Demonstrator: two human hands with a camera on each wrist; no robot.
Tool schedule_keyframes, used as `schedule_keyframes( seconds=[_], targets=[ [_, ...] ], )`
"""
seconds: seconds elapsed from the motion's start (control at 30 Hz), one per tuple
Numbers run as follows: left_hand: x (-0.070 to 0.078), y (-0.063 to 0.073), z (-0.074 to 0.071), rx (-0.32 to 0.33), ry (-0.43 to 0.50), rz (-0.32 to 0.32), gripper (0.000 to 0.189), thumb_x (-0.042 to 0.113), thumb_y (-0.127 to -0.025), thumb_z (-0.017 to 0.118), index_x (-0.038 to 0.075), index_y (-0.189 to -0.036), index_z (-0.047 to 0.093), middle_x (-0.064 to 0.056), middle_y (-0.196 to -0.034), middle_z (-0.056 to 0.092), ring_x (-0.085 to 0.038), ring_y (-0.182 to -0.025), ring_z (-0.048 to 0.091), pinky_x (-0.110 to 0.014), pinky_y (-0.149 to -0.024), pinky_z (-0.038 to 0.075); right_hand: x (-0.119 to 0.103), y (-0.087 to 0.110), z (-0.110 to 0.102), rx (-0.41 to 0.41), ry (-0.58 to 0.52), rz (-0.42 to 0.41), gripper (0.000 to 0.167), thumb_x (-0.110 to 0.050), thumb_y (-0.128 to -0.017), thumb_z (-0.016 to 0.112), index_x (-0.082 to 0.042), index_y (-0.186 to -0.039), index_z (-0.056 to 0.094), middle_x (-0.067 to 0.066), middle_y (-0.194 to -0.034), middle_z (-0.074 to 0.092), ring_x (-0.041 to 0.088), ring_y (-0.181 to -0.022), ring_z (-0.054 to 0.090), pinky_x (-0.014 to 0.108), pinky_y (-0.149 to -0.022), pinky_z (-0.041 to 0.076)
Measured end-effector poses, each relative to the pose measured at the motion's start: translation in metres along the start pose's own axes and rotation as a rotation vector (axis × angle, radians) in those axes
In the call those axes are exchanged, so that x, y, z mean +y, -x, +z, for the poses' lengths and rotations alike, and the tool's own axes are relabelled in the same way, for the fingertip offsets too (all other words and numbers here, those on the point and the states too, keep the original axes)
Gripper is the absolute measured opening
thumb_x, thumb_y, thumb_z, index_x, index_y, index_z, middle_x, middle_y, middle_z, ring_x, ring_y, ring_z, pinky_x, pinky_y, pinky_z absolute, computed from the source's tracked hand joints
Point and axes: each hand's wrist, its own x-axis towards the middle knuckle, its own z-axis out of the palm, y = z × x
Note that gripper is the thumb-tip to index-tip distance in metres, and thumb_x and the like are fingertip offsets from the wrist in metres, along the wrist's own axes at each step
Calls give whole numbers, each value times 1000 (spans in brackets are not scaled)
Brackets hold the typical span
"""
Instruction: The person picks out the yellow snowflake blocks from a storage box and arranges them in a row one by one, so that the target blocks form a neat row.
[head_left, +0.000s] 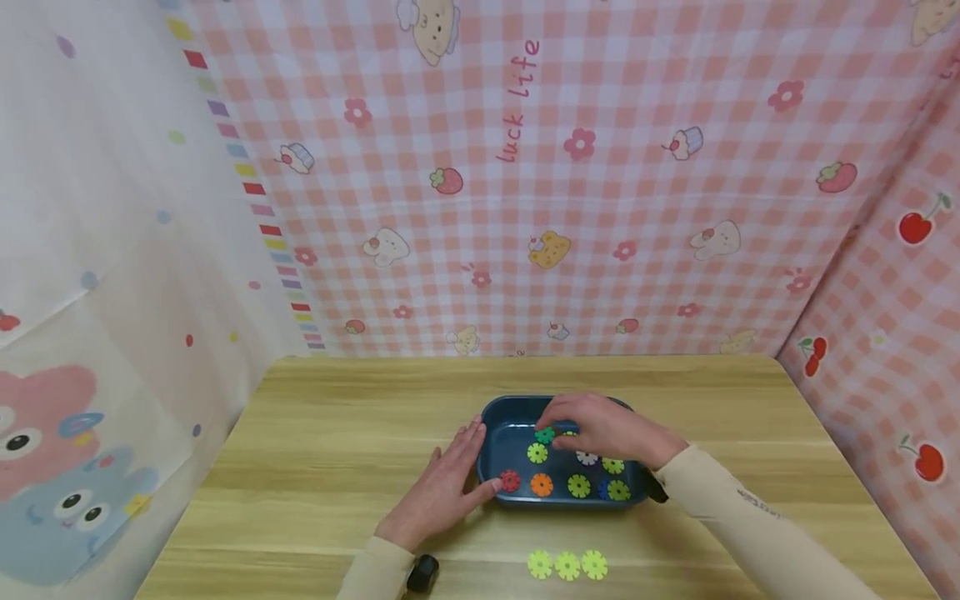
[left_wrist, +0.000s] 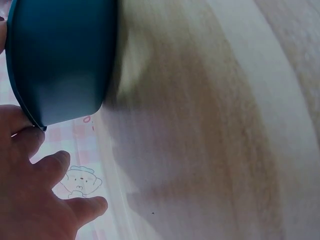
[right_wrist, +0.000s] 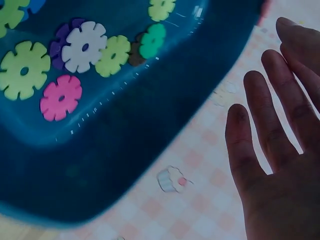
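A dark blue tray (head_left: 517,498) holds several notched flower-shaped plastic discs, among them a red disc (head_left: 510,480), an orange disc (head_left: 542,485) and a pink disc (right_wrist: 61,98). My left hand (head_left: 442,483) rests against the tray's left end, fingers along the rim and thumb at the near left corner. Over the tray hangs my right hand (head_left: 596,425), its fingertips close to a green disc (head_left: 544,435). That green disc (right_wrist: 152,41) lies inside the tray in the right wrist view, where the hand's fingers are spread and hold nothing.
Three yellow-green discs (head_left: 567,566) lie in a row on the wooden table (head_left: 337,450), in front of the tray. Behind the table hangs a pink checked cloth (head_left: 510,200), with further patterned cloths at both sides.
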Motion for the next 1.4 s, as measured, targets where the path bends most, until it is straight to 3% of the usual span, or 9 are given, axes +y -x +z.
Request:
schedule_keyframes(
  seconds=[0.23, 0.53, 1.13, 1.4],
  targets=[
    [-2, 1, 0, -7, 3, -2, 85, 58, -103, 53, 14, -167, 17, 1, -174, 7, -29, -159, 13, -66, -122, 18, 15, -23, 22, -65, -42, 33, 27, -12, -95, 77, -10, -122, 75, 0, -122, 70, 25, -114, 66, 44, -99, 55],
    [-1, -1, 3, -13, 10, -11, 86, 59, -103, 53, 13, -167, 18, 0, -174, 8, -29, -159, 14, -66, -121, 18, 29, -31, 41, -141, -52, 45, 30, -10, -93, 79, -10, -123, 75, 0, -122, 70, 20, -117, 64, 44, -103, 53],
    [-2, -1, 1, -11, 7, -13, 85, 58, -104, 52, 13, -167, 18, -1, -174, 8, -28, -159, 12, -66, -122, 18, 41, -35, 55, -117, 29, 9, 32, -14, -89, 83, -11, -121, 76, 1, -119, 65, 20, -111, 60, 42, -100, 53],
    [-1, 0, 1, -14, -4, -26, 86, 60, -103, 51, 13, -167, 18, -1, -174, 8, -27, -159, 13, -66, -122, 18, 40, -34, 59, -115, 27, 41, 30, -15, -90, 82, -12, -120, 77, 0, -116, 64, 18, -108, 59, 42, -99, 54]
  ],
)
